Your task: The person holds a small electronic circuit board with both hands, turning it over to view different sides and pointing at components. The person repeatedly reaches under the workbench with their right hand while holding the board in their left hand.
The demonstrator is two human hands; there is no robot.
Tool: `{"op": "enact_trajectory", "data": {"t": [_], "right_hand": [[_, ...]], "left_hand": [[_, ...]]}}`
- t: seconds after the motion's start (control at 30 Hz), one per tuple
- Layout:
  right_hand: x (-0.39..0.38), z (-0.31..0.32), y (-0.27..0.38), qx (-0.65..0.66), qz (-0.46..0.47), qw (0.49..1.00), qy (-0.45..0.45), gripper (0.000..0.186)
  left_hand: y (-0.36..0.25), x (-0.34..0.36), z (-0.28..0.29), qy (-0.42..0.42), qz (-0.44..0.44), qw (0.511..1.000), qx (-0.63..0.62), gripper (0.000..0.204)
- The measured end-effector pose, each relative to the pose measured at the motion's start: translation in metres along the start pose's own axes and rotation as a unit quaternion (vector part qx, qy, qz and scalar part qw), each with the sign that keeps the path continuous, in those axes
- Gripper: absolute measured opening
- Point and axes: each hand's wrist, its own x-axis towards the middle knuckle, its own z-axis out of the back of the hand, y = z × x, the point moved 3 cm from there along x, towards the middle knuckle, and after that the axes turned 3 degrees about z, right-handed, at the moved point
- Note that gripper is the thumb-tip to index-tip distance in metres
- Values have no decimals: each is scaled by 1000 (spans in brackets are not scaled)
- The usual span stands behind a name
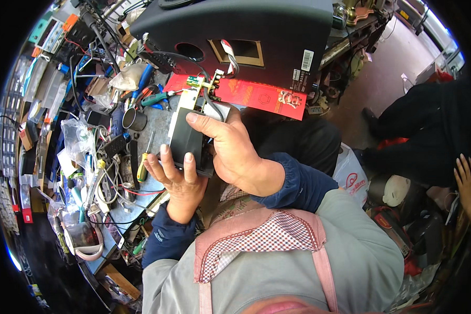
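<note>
An electronic module with a black plate (185, 137) and a circuit board (213, 83) at its far end is held over the near bench edge. My right hand (234, 146) is closed round its right side, thumb across the top of the plate. From below, my left hand (179, 180) supports the near end, its fingers bent up over the edge. A grey ribbon cable (217, 111) comes out beside my right thumb. Beyond the module, a red-and-white wire bundle (228, 52) hangs from the rectangular cutout of a large black cabinet (277, 31). The module's underside is hidden.
A red printed paper strip (261, 98) lies along the cabinet's base. Left on the bench are a yellow-handled screwdriver (143, 168), a green-handled screwdriver (154, 98), a dark cup (134, 120) and tangled cables. At right stand a white plastic bag (352, 172) and another person's hand (466, 180).
</note>
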Motion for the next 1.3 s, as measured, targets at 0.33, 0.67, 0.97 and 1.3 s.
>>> {"op": "enact_trajectory", "data": {"t": [0.33, 0.67, 0.97, 1.3], "right_hand": [[-21, 11, 22, -17, 15, 992, 127, 70], [17, 106, -9, -173, -20, 983, 54, 26], [47, 75, -19, -139, 30, 941, 307, 90], [69, 88, -84, 153, -235, 862, 421, 108]], "left_hand": [[41, 83, 47, -17, -37, 994, -105, 85], [92, 77, 44, 68, 474, 641, -600, 82], [61, 1, -4, 179, 603, 57, -775, 99], [5, -30, -23, 208, 480, -235, -819, 121]]}}
